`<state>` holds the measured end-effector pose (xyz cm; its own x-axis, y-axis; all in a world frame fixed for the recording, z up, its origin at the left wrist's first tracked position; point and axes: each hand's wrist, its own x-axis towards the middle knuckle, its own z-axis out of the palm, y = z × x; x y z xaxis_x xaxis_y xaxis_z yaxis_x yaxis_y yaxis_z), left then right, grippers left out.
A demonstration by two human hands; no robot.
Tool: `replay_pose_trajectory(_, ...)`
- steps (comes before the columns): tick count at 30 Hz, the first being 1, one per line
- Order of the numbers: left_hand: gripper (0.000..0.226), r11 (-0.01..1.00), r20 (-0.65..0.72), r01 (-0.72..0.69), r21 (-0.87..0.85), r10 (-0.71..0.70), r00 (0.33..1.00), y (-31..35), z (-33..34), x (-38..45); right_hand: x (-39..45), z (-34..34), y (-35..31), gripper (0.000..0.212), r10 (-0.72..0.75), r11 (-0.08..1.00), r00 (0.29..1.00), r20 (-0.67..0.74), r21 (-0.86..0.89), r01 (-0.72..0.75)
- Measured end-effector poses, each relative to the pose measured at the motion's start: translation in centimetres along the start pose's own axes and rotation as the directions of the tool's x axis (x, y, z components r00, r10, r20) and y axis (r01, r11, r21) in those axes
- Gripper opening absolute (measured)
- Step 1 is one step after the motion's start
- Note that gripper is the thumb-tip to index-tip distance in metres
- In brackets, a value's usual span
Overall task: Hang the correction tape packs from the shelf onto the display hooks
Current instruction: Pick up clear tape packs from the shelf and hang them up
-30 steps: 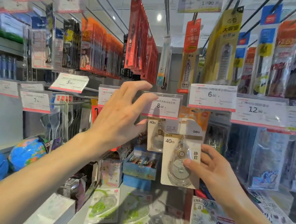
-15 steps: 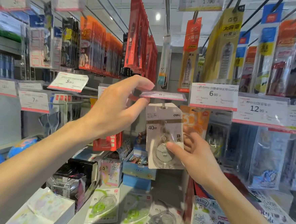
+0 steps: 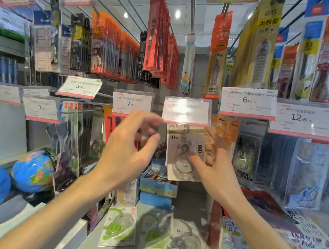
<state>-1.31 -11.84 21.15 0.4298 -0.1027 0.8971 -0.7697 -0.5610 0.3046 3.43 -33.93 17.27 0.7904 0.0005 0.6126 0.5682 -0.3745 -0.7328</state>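
Since half a second ago, the price flap (image 3: 187,110) has dropped from level to hanging flat, and the left hand (image 3: 127,153) has let it go, fingers loosely spread and empty. Just below it at centre frame hangs the correction tape pack (image 3: 185,153), apparently on its hook, though the hole is hidden. The right hand (image 3: 213,166) holds it, thumb on the blister and fingers behind the card. It looks light, a stiff card with a slick plastic bubble, best pinched by the card edges. Three more packs (image 3: 118,228) lie on the shelf (image 3: 191,208) at lower centre.
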Motion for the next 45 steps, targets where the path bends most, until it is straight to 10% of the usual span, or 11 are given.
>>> replay_pose_trajectory(7, 0.055, 0.928, 0.149, 0.367, -0.060, -0.355, 0.923, -5.3, 6.7, -1.4, 0.6, 1.9, 1.1, 0.081, -0.035, 0.980, 0.999, -0.040, -0.196, 0.027)
replay_pose_trajectory(21, 0.072, 0.855, 0.225, 0.474, -0.210, -0.430, 0.874, -9.0, 11.7, 2.0, 4.9, 2.9, 4.7, 0.071, 0.112, 0.984, 0.994, -0.009, -0.135, -0.113)
replay_pose_trajectory(45, 0.012, 0.740, 0.040, 0.489, -0.461, -0.533, 0.845, -2.5, 3.9, -6.8, -6.0, -2.5, 0.6, 0.009, 0.184, 0.915, 0.983, 0.006, 0.363, -0.174)
